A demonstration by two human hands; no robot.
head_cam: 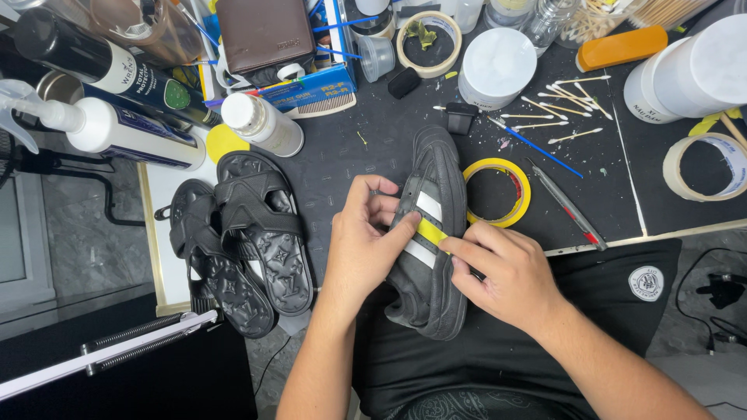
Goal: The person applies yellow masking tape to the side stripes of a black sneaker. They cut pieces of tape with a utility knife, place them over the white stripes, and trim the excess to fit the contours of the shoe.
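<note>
A black sneaker (436, 167) with white side stripes lies on my lap, toe pointing away from me. A strip of yellow masking tape (430, 231) lies across one stripe. My left hand (364, 243) grips the shoe's side, its thumb pressing the left end of the tape. My right hand (502, 272) pinches the tape's right end against the shoe with thumb and forefinger. A roll of yellow tape (498, 192) rests on the black table just right of the shoe.
A pair of black slide sandals (241, 237) lies at the left. White bottles (264, 124), a white jar (496, 66), cotton swabs (564, 97), a blue stick (537, 145), a craft knife (568, 206) and beige tape rolls (708, 167) crowd the table (342, 167).
</note>
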